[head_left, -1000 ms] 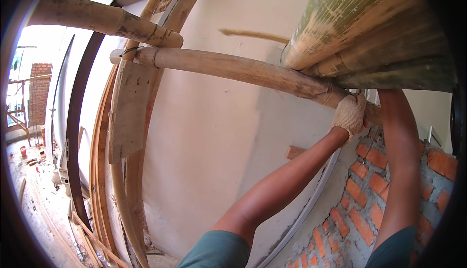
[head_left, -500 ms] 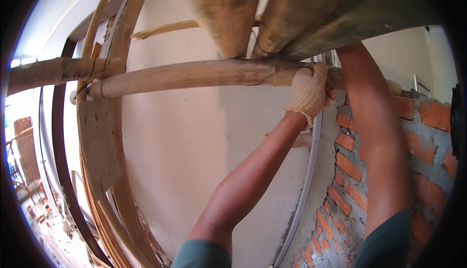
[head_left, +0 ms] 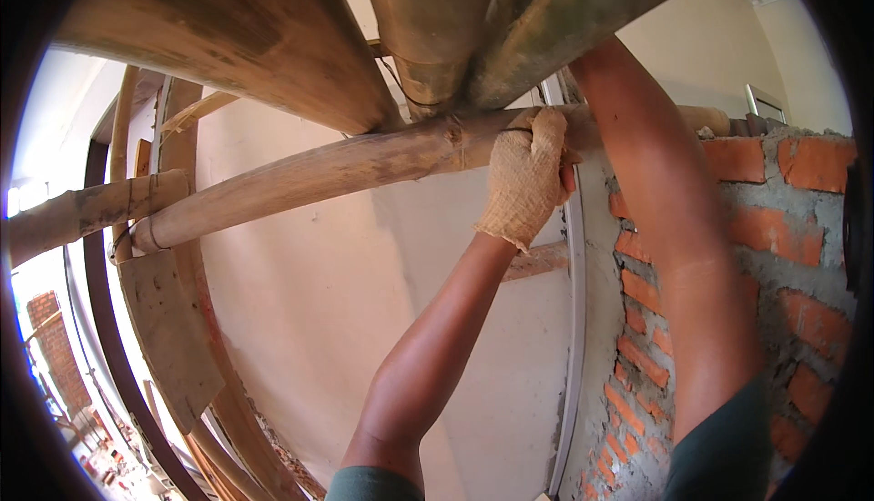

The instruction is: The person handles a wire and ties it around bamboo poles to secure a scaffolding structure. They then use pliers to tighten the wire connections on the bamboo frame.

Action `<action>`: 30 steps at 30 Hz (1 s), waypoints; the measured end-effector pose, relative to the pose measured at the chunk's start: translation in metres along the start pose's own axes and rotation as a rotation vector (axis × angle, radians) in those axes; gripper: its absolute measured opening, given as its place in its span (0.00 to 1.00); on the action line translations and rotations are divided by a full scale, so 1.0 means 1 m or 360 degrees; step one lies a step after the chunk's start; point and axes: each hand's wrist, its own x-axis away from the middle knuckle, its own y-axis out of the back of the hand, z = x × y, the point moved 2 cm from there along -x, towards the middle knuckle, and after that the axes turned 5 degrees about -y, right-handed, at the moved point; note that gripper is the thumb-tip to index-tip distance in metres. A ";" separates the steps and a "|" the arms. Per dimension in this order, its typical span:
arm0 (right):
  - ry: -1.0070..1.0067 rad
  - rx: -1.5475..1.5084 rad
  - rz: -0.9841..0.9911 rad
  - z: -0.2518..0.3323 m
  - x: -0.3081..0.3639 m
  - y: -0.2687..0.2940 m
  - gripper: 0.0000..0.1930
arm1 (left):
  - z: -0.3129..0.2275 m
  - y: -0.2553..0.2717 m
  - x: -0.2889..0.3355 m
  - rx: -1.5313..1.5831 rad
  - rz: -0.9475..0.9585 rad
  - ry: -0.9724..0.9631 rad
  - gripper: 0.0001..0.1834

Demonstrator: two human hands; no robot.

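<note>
My left hand (head_left: 528, 178), in a cream knitted glove, is closed at the underside of a thick horizontal bamboo pole (head_left: 319, 172). A thin dark wire (head_left: 517, 129) shows on the pole beside its knuckles; what the fingers grip is hidden. Bare fingertips peek out of the glove on its right. My right forearm (head_left: 651, 155) reaches up past the pole, and its hand is out of sight behind a greenish bamboo pole (head_left: 583, 23). Two more large poles, a brown one (head_left: 228, 37) and a middle one (head_left: 432, 10), rest across the horizontal pole.
An unfinished brick wall (head_left: 765, 228) with rough mortar stands close on the right. To the left are a shorter bamboo pole (head_left: 100, 210) lashed with wire, and wooden uprights with a board (head_left: 173, 328). Behind is a pale plastered wall (head_left: 300, 319). Rubble lies far below left.
The view has shifted, so the overhead poles fill more of the upper left. My left hand stays closed at the horizontal pole; my right arm remains raised, its hand hidden.
</note>
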 end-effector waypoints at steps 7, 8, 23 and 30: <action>-0.0024 -0.0042 0.0051 -0.005 0.013 0.001 0.23 | 0.001 0.003 0.005 -0.0072 0.0028 -0.0016 0.26; -0.0022 -0.0056 0.0059 -0.005 0.014 0.000 0.23 | 0.002 0.004 0.004 -0.0088 0.0061 -0.0021 0.27; -0.0023 -0.0137 0.0136 -0.019 0.037 -0.003 0.26 | -0.009 0.009 0.006 -0.0035 0.0155 0.0046 0.26; 0.0158 0.0556 -0.0084 -0.053 0.033 -0.002 0.22 | -0.013 -0.004 0.006 -0.0084 0.0133 -0.0058 0.25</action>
